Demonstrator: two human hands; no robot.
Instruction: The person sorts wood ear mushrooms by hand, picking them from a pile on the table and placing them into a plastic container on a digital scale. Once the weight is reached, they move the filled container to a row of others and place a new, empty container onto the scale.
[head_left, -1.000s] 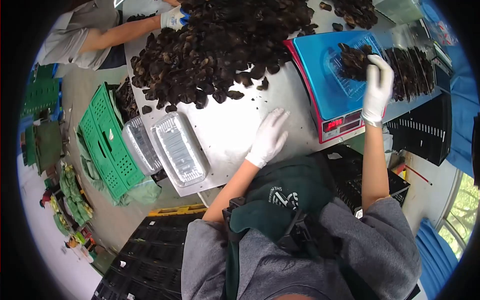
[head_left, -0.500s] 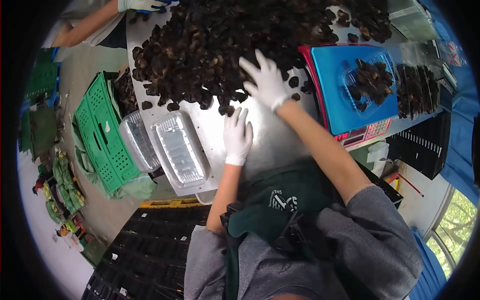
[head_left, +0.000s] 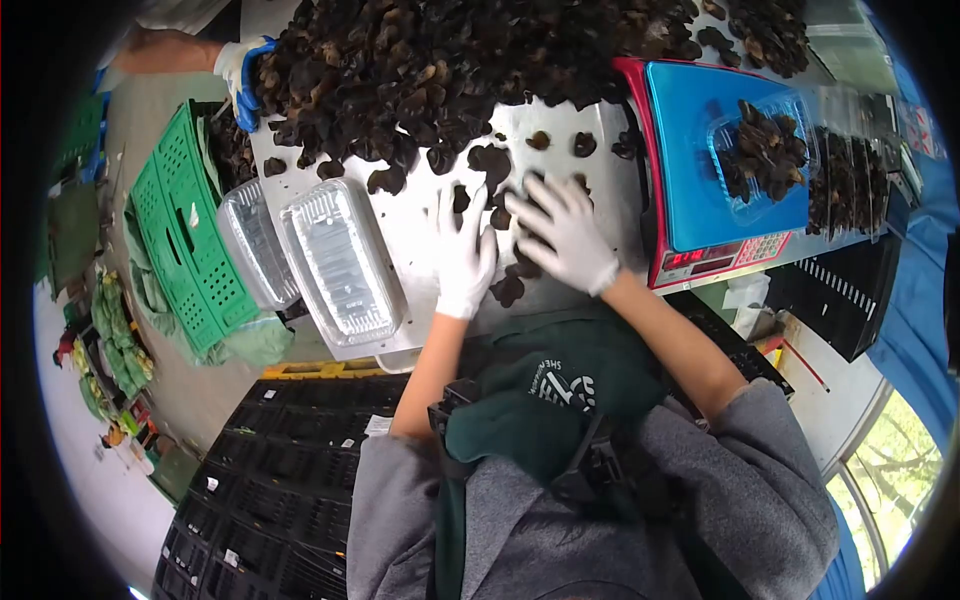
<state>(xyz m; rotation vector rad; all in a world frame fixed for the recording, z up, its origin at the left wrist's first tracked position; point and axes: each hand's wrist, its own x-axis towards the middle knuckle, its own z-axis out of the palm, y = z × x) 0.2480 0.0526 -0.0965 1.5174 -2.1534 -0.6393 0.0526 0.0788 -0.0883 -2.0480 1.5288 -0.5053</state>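
Note:
Both hands wear white gloves over the metal table (head_left: 400,220). My left hand (head_left: 463,255) lies with its fingers spread, fingertips beside a few dark fungus pieces (head_left: 489,160). To its right, my right hand (head_left: 565,235) rests with fingers apart on several dark pieces, some partly hidden beneath it. The big heap of dark fungus (head_left: 430,75) lies beyond both hands. Left of my left hand are an empty clear plastic tray (head_left: 345,265) and another clear tray (head_left: 262,245). On the right, a blue-topped scale (head_left: 685,160) bears a clear tray holding fungus pieces (head_left: 768,150).
A co-worker's gloved hand (head_left: 243,80) touches the heap's left edge. A green crate (head_left: 185,240) stands left of the table. Filled clear containers (head_left: 848,180) are at the right, above a black crate (head_left: 835,285). Black crates (head_left: 270,480) lie at the lower left.
My right hand has moved back from the heap towards me, and dark pieces now lie loose around both hands. The co-worker's hand has come down along the heap's left side.

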